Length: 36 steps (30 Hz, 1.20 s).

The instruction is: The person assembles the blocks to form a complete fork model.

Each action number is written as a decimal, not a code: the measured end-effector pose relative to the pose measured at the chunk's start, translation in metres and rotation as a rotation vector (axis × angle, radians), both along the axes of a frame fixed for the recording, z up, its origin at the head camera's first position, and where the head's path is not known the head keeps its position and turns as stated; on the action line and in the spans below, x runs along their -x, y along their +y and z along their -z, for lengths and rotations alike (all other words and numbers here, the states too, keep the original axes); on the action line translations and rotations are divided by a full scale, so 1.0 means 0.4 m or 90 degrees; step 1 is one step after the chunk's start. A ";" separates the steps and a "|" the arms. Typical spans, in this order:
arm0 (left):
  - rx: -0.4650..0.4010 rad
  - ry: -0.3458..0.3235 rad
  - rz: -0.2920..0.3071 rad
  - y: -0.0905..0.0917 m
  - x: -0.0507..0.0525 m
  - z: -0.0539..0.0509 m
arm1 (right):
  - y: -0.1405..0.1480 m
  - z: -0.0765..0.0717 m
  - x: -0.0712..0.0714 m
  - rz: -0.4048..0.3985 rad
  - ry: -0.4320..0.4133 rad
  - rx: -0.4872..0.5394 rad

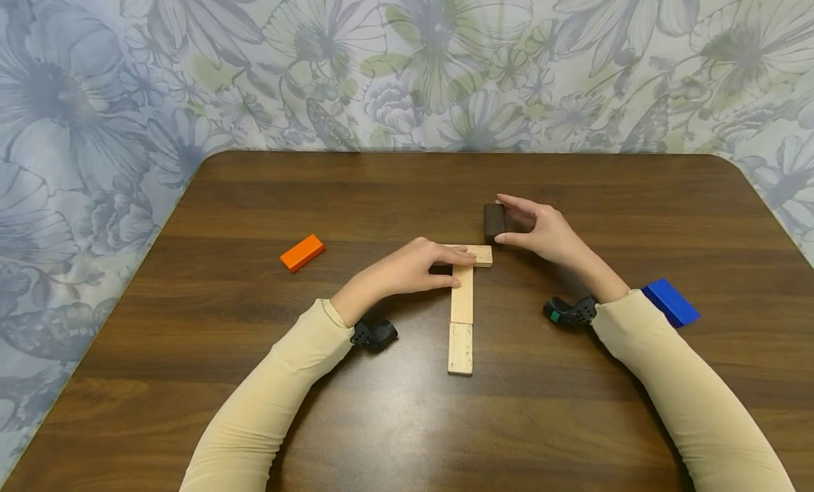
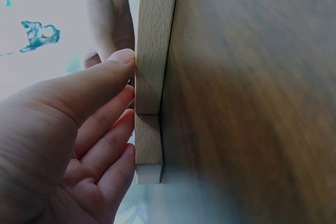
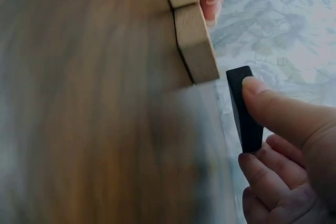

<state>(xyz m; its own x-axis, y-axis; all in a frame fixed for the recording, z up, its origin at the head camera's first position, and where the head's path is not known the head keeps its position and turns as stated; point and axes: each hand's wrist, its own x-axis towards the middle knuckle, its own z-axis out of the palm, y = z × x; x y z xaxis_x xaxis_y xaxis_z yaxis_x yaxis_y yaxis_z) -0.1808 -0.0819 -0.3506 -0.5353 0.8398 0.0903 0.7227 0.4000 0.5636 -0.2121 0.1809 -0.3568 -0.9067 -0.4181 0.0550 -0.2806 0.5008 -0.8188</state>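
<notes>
Light wooden blocks form a T-like shape on the table: a crosswise block (image 1: 482, 256) at the far end, a lengthwise block (image 1: 462, 301) below it and another block (image 1: 461, 348) nearest. My left hand (image 1: 413, 269) rests on the far junction, its fingertips and thumb touching the top faces of the wood. In the left wrist view the thumb and fingers of that hand (image 2: 79, 129) lie along the blocks (image 2: 152, 51). My right hand (image 1: 550, 234) pinches a dark brown block (image 1: 494, 222) just beyond the crosswise block's right end; the right wrist view shows the dark block (image 3: 245, 108) between thumb and fingers.
An orange block (image 1: 302, 253) lies on the table to the left. On the right a blue block (image 1: 671, 302) lies beside the right sleeve, which partly hides it. The brown wooden table (image 1: 381, 421) reaches back to a flowered wall (image 1: 394, 68).
</notes>
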 end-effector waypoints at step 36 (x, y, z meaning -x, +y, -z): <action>0.004 0.005 0.001 -0.003 -0.003 0.000 | -0.019 0.021 0.011 -0.084 0.090 -0.123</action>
